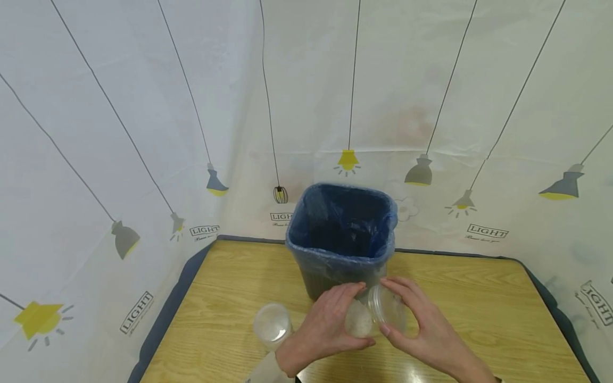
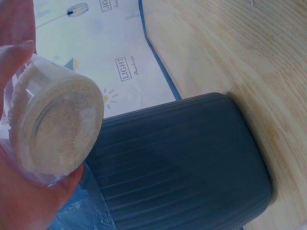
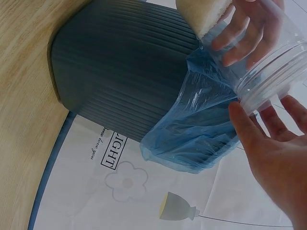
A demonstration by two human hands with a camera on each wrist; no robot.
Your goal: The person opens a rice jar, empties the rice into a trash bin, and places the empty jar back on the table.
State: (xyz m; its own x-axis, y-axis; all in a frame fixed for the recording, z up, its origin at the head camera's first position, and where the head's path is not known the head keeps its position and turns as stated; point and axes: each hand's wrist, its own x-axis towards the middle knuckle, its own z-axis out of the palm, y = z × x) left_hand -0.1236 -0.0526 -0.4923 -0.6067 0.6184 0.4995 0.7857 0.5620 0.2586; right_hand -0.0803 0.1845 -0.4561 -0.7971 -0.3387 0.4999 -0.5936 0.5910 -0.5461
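Observation:
Above the table, close in front of the bin, my left hand [image 1: 330, 322] grips a clear plastic jar [image 2: 62, 127] lying tilted on its side. Pale grainy stuff [image 3: 204, 14] is heaped toward its base. Its ridged mouth end [image 3: 273, 76] points toward my right hand [image 1: 426, 324]. With thumb and fingers, my right hand holds clear plastic [image 1: 394, 311] at that ridged end; I cannot tell if this is a lid or a second jar. Beside my left wrist, another clear jar [image 1: 272, 323] stands on the table.
A dark bin [image 3: 115, 67] with a blue plastic liner [image 3: 196, 134] stands at the back of the wooden table [image 1: 230, 276]. Behind and around it hangs a pale sheet [image 1: 297, 80] printed with lamps. A dark strip [image 1: 165, 308] runs along the table's edge.

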